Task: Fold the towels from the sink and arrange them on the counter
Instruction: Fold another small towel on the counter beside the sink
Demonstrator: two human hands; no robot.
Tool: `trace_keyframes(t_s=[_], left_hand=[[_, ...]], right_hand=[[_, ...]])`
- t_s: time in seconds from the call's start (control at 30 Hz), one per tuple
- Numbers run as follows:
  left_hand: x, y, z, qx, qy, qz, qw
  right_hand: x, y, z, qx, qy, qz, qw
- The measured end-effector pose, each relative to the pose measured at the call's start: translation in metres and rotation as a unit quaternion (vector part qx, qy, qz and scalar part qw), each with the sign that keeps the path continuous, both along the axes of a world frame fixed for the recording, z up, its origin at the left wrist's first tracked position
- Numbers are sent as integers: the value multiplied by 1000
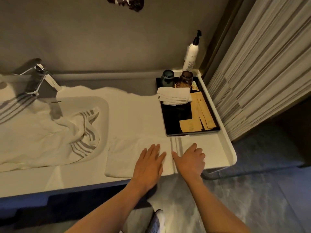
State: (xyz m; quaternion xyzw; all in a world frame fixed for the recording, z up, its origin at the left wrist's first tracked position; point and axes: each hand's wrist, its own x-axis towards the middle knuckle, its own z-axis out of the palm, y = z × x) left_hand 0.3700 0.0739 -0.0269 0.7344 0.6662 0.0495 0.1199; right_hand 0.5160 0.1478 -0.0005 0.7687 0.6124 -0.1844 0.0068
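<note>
1. Head view, setting: bathroom vanity, white bench [134, 118] with a raised rim, grey wall behind, curtain at right. Sink [105, 105] sits at left under a chrome tap [36, 78].
2. Right rear of bench: black tray [176, 120] carrying two cups, a small folded cloth and paper sachets; pump bottle [191, 52] stands behind it.
3. Task things: folded towel [127, 158] lies flat on the bench near the front edge, just in front of the tray. A second, crumpled towel [55, 137] fills the sink, striped end bunched toward the sink's right wall.
4. Folded towel's long axis runs left-right, parallel to the bench front. Its grey stripe band crosses it front-to-back, right of middle.
5. Left hand [149, 163]: grip wide, palm flat on the towel, holding nothing. Right hand [190, 160]: same, flat and spread, just across the stripe band. The thumbs nearly meet at the band.
6. Looks like a smoothing or pressing step, one towel done or close to it.
7. Key relation: remaining towel lies left and slightly back of both hands, well apart from them. Left hand is nearer, so it likely leads the reach into the sink.
8. Risk: dragging the sink towel over could disturb the folded one.
</note>
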Motion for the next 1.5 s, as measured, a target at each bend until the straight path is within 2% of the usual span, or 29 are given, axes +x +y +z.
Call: trace_keyframes(t_s=[0.07, 0.17, 0.23, 0.3, 0.37, 0.4, 0.47, 0.53, 0.6, 0.63, 0.7, 0.77, 0.83, 0.9, 0.97, 1.0, 1.03, 1.1, 1.17, 1.2, 1.3, 1.5], left_hand=[[-4, -5, 3, 41, 5, 39, 998], [-15, -14, 2, 39, 0, 72, 997], [-21, -17, 0, 21, -23, 74, 997], [-25, -16, 4, 2, -103, 77, 992], [-36, -15, 13, 14, -192, 114, 975], [-45, -17, 16, 50, -185, 131, 973], [-70, -29, 21, 118, -101, 159, 975], [-93, -44, 22, 110, -68, 168, 977], [-110, -57, 16, 60, -124, 200, 970], [-114, -61, 14, 27, -192, 233, 953], [-121, -64, 16, -15, -338, 321, 885], [-128, -58, 17, -54, -435, 381, 814], [-139, -49, 20, -115, -480, 407, 769], [-147, -44, 22, -134, -481, 420, 758], [-152, -49, 24, -95, -456, 418, 780], [-153, -54, 24, -40, -408, 422, 809], [-151, -60, 24, 36, -324, 407, 853], [-140, -62, 19, 153, -182, 290, 927], [-129, -56, 4, 143, -118, 155, 970], [-125, -54, -6, 122, -103, 119, 980], [-128, -58, -30, 78, -32, 105, 991], [-128, -58, -37, 55, -10, 111, 992]], right_hand=[[0, 10, 3, -46, 66, -45, 996], [3, 18, 7, -124, 191, -93, 969], [0, 17, 14, -139, 196, -81, 967], [-10, 17, 26, -120, 186, -49, 974], [-23, 21, 42, -111, 233, -34, 965], [-30, 24, 51, -108, 255, -36, 960], [-46, 29, 66, -97, 275, -34, 956], [-67, 27, 77, -92, 310, -33, 946], [-94, 16, 82, -95, 316, 3, 944], [-106, 10, 81, -94, 292, 41, 951], [-136, -7, 80, -86, 245, 118, 959], [-164, -27, 72, -93, 253, 153, 951], [-189, -46, 60, -130, 264, 169, 941], [-198, -59, 48, -172, 252, 189, 933], [-191, -62, 42, -131, 257, 177, 941], [-184, -59, 38, -63, 245, 174, 952], [-176, -56, 32, 16, 215, 190, 958], [-163, -49, 15, 133, 165, 275, 938], [-157, -46, -8, 134, 118, 360, 916], [-154, -46, -20, 119, 92, 386, 910], [-138, -49, -43, 109, 19, 423, 899], [-134, -44, -51, 127, -10, 428, 895]])
